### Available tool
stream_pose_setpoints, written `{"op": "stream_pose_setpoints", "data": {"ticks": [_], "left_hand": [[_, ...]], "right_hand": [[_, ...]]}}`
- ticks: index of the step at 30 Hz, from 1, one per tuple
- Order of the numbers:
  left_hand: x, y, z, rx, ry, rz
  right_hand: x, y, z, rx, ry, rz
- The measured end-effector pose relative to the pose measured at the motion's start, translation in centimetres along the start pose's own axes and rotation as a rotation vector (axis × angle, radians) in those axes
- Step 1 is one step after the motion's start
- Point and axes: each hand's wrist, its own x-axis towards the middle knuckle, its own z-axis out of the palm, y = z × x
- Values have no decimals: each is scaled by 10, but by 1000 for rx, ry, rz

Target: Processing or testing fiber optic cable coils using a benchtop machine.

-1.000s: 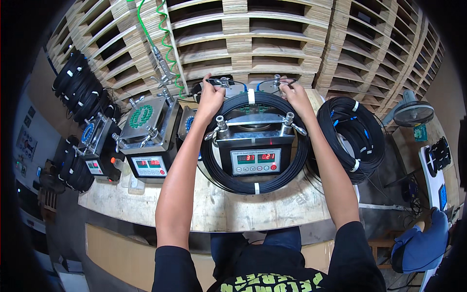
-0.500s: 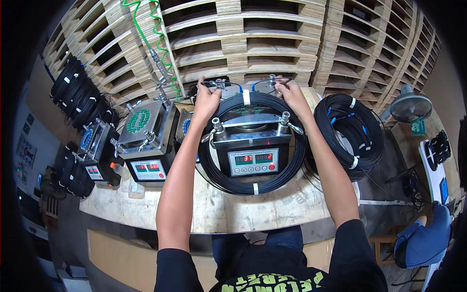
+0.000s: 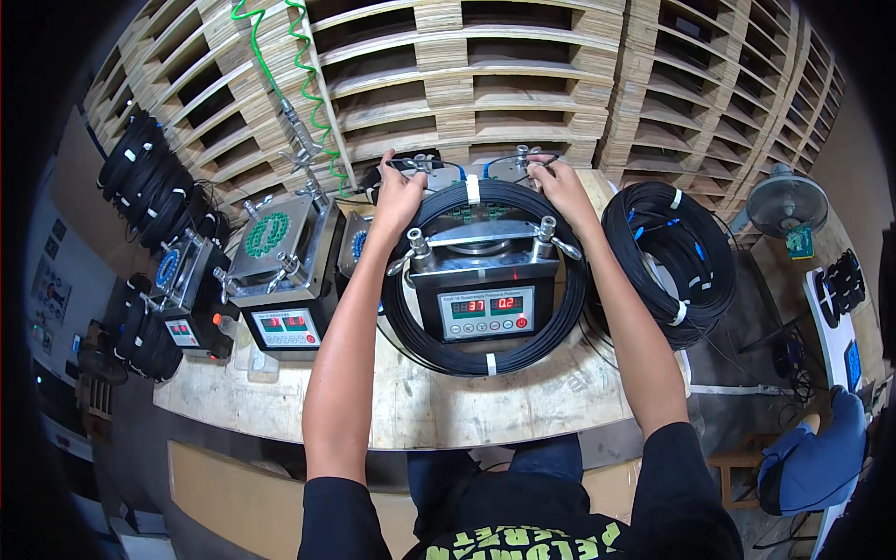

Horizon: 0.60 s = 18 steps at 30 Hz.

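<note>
A coil of black cable rings the front of a polishing machine with a lit red display. A white tie binds the coil at its top. Thin dark leads and blue connectors show on the far side of the machine's top. My left hand is closed at the far left clamp, fingers curled and thumb beside the post. At the far right clamp, my right hand is also closed. What either hand grips, a lever or a lead, is hidden by the fingers.
Two more machines, one large and one small, stand left on the wooden table. Another cable coil lies right. Pallets rise behind; a fan stands at the right. A green coiled hose hangs at upper left.
The machine's right-hand display reading has changed. Both hands stay at the far clamps, with only slight finger movement. The coil stays in place.
</note>
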Motion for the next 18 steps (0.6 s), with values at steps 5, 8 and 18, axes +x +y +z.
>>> {"op": "stream_pose_setpoints", "data": {"ticks": [5,8,18], "left_hand": [[2,-4,3,-4,-1,19],[2,-5,0,-68,-33,22],[3,-7,-1,-137,-35,59]], "right_hand": [[3,4,-1,79,-39,24],[1,4,3,134,-37,29],[-1,1,4,-15,58,-13]]}}
